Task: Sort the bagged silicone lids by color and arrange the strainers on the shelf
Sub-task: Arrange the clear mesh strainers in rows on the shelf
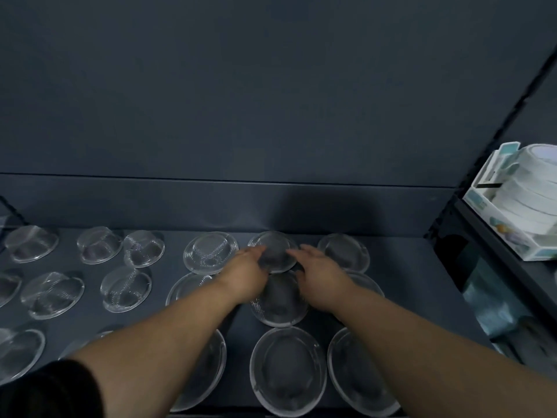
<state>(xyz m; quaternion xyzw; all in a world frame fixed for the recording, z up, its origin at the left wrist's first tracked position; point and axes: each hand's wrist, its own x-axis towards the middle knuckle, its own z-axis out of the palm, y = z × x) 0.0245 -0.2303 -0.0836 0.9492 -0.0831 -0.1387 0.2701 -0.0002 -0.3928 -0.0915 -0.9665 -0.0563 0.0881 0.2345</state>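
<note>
Strainer arranging in hand. Left hand (244,274) and right hand (321,274) flank the back-row strainer (275,251) at 12 o'clock on the shelf (407,267). Their fingers are extended against its rim, apparently not curled round it (blurred). Next move: nudge it square into its row. Crowding it are a neighbour strainer (211,251) at 9 o'clock and a near strainer (280,300) at 6 o'clock. The tape-roll box (518,203) at 2 o'clock is well apart.

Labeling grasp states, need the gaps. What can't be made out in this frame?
All head view.
- Left hand and right hand at the back strainer: fingers motion-blurred, grip or mere touch unclear.
- Middle strainer: partly hidden by the hands.
- Front-left strainer: mostly covered by the left forearm.
- Left-edge strainers: cut off by the frame.
- White boxed stack: cut by the right edge, print too small.
</note>
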